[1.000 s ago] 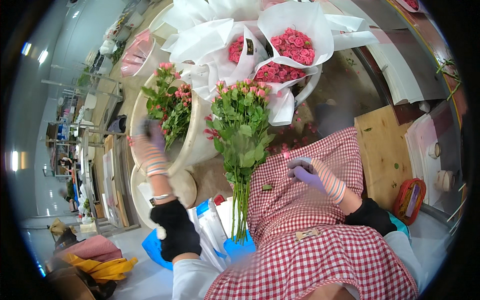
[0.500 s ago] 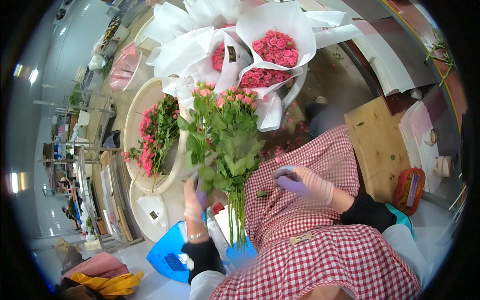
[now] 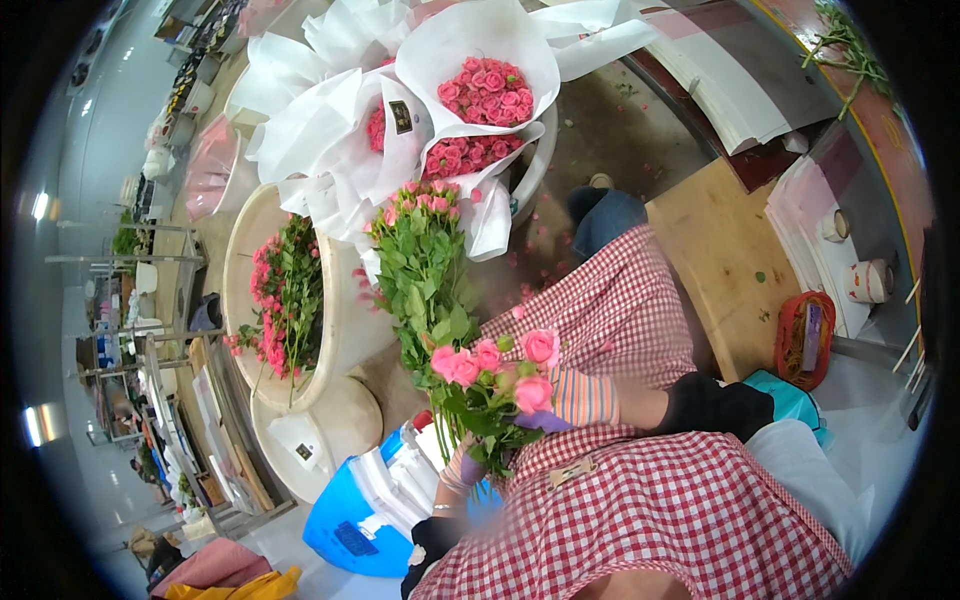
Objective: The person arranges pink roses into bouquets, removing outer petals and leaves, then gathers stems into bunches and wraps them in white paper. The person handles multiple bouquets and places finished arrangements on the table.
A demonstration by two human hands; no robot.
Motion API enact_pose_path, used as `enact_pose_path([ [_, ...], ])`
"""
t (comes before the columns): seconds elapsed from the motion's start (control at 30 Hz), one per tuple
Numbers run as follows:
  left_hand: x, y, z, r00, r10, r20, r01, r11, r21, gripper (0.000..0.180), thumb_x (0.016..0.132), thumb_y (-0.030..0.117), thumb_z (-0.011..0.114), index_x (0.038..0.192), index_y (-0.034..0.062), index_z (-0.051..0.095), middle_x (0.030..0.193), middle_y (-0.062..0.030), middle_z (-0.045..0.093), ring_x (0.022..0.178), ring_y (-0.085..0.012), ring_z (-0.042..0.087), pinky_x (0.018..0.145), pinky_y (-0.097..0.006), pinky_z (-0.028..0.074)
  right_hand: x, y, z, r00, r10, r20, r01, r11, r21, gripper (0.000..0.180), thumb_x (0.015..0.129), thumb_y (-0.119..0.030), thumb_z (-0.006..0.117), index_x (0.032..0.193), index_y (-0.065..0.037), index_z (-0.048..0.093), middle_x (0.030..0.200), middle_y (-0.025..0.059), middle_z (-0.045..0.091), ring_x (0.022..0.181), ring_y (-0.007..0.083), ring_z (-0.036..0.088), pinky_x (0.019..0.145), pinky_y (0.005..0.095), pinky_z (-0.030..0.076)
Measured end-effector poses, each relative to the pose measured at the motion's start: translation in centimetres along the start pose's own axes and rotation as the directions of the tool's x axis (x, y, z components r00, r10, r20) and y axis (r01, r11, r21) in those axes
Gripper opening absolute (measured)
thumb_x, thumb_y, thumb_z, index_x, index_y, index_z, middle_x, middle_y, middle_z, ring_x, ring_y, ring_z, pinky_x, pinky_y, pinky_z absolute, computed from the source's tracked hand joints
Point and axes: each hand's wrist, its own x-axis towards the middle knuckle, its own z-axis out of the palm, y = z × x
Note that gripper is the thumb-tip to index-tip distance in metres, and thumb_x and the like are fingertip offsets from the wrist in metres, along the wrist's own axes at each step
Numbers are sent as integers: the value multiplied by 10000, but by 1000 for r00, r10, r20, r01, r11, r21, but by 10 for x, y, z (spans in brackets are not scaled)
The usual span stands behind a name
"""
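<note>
A tall bunch of pink roses (image 3: 415, 270) with green leaves leans in front of me, its heads at the far end. My left hand (image 3: 462, 468), in a thin pink and purple glove, is closed round the stems low down. Across the near part of the bunch lies a spray of open pink roses (image 3: 490, 365). My right hand (image 3: 578, 402), in an orange-striped glove with purple fingers, is closed at this spray, just below its blooms. The blooms and leaves hide part of its fingers.
White-wrapped rose bouquets (image 3: 490, 95) stand beyond the bunch. Loose roses lie in a cream tub (image 3: 240, 300) at left. Near my left arm is a blue bag (image 3: 350, 530). To the right are a wooden board (image 3: 715, 250) and a red basket (image 3: 805, 340).
My right hand has moved left, from apart over the apron to the rose spray. My left hand has come down and right onto the stems. The view has shifted somewhat.
</note>
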Motion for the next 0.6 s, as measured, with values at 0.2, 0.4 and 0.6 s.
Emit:
enact_pose_path([
  [0.2, 0, -3, 3, 977, -215, 3, 208, 944, -257, 263, 911, 151, 498, 1142, 42, 558, 1014, -35, 605, 873, -132, 550, 776, -272, 441, 3, 6, -2, 994, -99, 49, 109, 946, -305, 479, 958, -375, 405, 1325, -67, 408, 1307, 55, 486, 1170, 191, 471, 1032, 302, 351],
  [0.4, 15, 38, 8, 954, -298, -32, 214, 753, -623, 252, 914, 139, 505, 1147, 62, 563, 1028, -3, 590, 913, -108, 550, 812, -255, 445, 3, 12, -5, 1000, 16, -2, -16, 997, -74, 418, 969, -297, 393, 1318, -67, 404, 1317, 64, 471, 1197, 190, 446, 1063, 301, 314],
  [0.6, 10, 15, 8, 981, -192, -35, 142, 823, -549, 308, 896, 78, 515, 1201, 47, 539, 1087, -11, 576, 974, -117, 539, 865, -265, 435, 2, 21, -12, 992, -123, -2, 110, 897, -428, 370, 955, -271, 424, 1267, -72, 441, 1272, 74, 499, 1169, 186, 464, 1035, 298, 344],
])
